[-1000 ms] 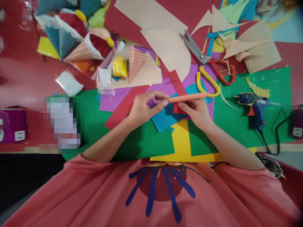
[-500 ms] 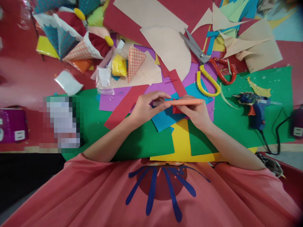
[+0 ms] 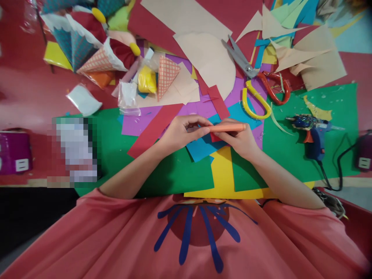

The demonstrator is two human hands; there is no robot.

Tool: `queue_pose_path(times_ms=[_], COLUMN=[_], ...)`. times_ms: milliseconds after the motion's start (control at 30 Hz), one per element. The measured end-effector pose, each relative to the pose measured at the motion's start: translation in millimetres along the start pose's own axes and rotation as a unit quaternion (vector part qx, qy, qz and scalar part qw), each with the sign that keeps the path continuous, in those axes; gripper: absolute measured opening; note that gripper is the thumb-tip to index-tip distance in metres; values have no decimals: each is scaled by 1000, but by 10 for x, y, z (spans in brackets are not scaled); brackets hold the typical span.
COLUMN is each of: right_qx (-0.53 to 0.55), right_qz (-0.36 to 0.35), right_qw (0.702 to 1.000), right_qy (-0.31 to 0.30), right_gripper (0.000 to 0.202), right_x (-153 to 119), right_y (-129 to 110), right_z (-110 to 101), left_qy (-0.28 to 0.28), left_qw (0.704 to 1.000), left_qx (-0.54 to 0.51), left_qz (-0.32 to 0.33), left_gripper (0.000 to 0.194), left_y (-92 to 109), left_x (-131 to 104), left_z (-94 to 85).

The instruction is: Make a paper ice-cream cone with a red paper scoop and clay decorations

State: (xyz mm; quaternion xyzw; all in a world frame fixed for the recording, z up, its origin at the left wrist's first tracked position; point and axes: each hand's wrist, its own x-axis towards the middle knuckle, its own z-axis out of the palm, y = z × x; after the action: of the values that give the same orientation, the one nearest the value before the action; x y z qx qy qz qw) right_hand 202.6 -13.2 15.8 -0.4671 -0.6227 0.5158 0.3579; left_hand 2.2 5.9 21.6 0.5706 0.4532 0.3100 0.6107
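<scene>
Left hand (image 3: 181,133) is pinching slim orange plastic-looking stick (image 3: 228,127) (likely light, stiff; best held mid-barrel), right hand (image 3: 243,142) is clamping small red flat piece (image 3: 214,137).

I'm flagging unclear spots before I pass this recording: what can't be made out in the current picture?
All in the head view:
Orange stick: left end hidden by the left hand.
Red piece: partly covered by the right hand; full shape unclear.
Pixelated patch: details lost in the blocks.
Purple package: cut off by the left edge.
Dark purple object: cut off by the right edge.
</scene>
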Motion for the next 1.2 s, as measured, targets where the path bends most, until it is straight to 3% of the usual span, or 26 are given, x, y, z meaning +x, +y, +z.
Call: queue_pose_path(times_ms=[267, 433, 500, 600, 667, 733, 833, 1000, 1200], right_qx=[124, 135, 98, -42, -171, -279, -360, -350, -350], right_qz=[87, 79, 55, -65, -165, -225, -215, -164, -177], right_qw=[988, 988, 994, 992, 959, 922, 902, 919, 917], right_qy=[33, 4, 6, 104, 156, 144, 99, 75, 70], right_gripper=[49, 58, 58, 48, 35, 25, 18, 12, 16], right_x=[23, -4, -33, -83, -116, -147, -177, -175, -157], right_y=[-5, 25, 28, 15, -4, -24, -39, -23, -17], right_z=[53, 67, 47, -7, -37, -41, -4, 34, -6], left_qy=[10, 29, 45, 65, 72, 65, 29, -12, 9], left_qw=[999, 999, 998, 997, 997, 997, 998, 998, 999], left_qx=[-6, -18, -19, -19, -27, -41, -47, -19, 24], left_qz=[-34, -34, -31, -29, -28, -28, -40, -60, -18], left_gripper=[27, 27, 26, 25, 24, 23, 24, 30, 30], left_y=[33, 47, 58, 73, 73, 63, 51, 77, 41], left_x=[6, 14, 28, 55, 70, 76, 68, 52, 33], left_z=[-30, -60, -96, -155, -178, -184, -181, -180, -141])
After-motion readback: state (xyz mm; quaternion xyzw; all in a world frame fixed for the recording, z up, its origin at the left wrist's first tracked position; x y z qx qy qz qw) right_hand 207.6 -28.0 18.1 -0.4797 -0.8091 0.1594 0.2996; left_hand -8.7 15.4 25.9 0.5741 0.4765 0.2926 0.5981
